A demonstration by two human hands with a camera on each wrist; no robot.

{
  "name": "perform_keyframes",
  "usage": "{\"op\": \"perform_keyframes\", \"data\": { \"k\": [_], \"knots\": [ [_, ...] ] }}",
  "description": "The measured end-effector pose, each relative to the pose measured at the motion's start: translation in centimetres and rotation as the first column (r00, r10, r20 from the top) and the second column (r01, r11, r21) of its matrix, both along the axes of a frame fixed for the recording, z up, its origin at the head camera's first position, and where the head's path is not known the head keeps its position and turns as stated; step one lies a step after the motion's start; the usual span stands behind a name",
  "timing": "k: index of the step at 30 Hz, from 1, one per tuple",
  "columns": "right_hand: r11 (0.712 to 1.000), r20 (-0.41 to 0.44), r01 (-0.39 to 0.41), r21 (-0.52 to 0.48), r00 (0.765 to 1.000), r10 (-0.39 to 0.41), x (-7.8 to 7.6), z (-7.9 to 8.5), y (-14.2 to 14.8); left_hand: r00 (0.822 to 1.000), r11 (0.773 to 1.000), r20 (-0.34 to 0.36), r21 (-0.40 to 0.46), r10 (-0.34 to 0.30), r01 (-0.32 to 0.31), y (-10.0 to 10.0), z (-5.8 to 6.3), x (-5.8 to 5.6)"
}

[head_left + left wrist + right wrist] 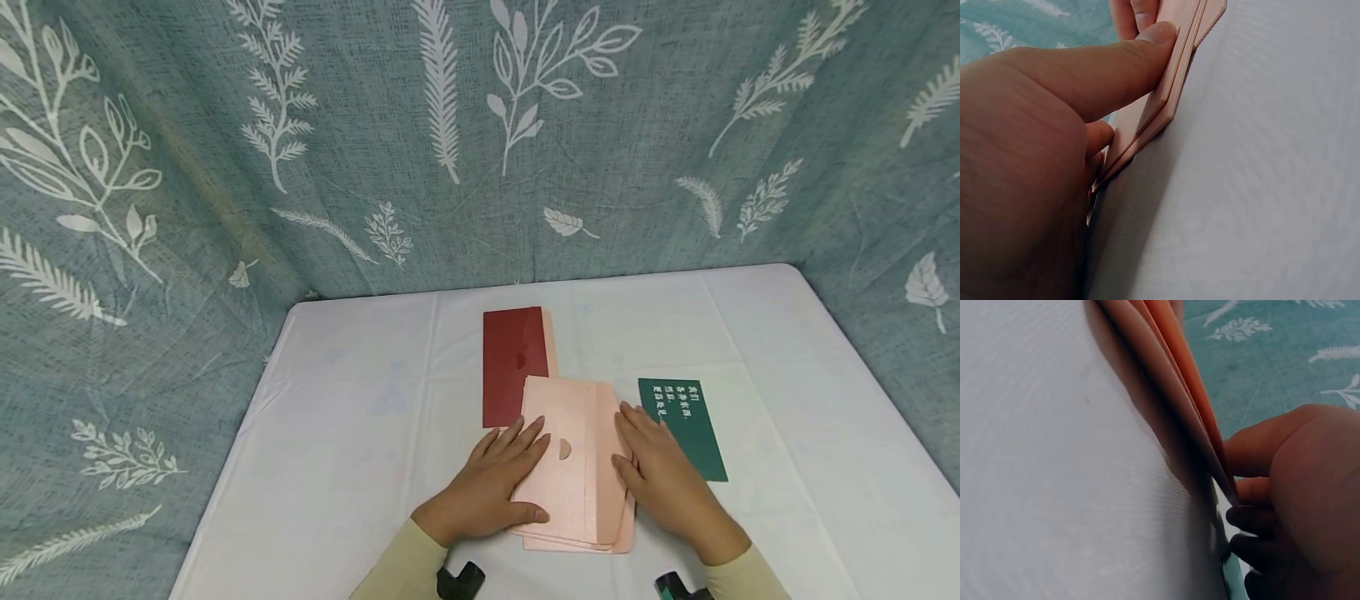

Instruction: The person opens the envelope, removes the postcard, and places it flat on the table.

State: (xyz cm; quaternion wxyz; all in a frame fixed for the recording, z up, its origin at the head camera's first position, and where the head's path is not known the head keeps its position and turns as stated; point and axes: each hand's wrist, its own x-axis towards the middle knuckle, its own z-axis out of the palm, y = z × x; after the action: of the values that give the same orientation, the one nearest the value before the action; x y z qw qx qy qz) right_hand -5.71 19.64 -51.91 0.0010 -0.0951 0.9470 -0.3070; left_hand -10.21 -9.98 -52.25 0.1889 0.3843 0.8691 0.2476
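The pink envelopes [572, 479] lie lengthwise between both hands, left hand [489, 490] spread on top, right hand [666, 479] straight-fingered against their right edge.

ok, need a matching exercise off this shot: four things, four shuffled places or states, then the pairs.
Things
1. Left hand
2. Pink stack
3. Red envelope
4. Green card

Places and states
A. Bears white lettering
B. Partly covered by the pink stack's far left corner
C. Thumb on top of the pink stack
D. Between the left hand and the right hand

Pairs: 1-C, 2-D, 3-B, 4-A
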Motion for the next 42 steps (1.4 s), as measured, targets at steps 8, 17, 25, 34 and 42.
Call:
{"op": "perform_keyframes", "data": {
  "k": [8, 17, 25, 34, 42],
  "knots": [
    [1.0, 0.0, -0.001, -0.016, 1.0, 0.001, 0.3, -0.4, 0.1, 1.0, 1.0, -0.004, 0.0, 0.005, -0.005, 0.0, -0.1, 0.0],
    [1.0, -0.001, -0.017, 0.001, 1.0, 0.017, 0.1, -0.4, 0.2, 1.0, 1.0, -0.007, -0.002, 0.004, -0.004, 0.0, 0.0, 0.0],
    [1.0, 0.007, -0.009, 0.016, 1.0, 0.009, 0.0, -0.5, 0.2, 1.0, 1.0, -0.014, -0.004, 0.0, 0.0, 0.0, -0.1, -0.1],
    [1.0, 0.014, -0.005, 0.021, 1.0, 0.005, 0.0, -0.3, 0.1, 1.0, 1.0, -0.011, 0.006, 0.022, -0.022, 0.3, -0.1, 0.2],
    [0.999, 0.007, 0.0, 0.035, 1.0, 0.0, 0.1, -0.4, 0.1, 0.996, 0.996, -0.007, 0.015, 0.087, -0.087, 1.5, 0.0, 1.0]
  ]
}}
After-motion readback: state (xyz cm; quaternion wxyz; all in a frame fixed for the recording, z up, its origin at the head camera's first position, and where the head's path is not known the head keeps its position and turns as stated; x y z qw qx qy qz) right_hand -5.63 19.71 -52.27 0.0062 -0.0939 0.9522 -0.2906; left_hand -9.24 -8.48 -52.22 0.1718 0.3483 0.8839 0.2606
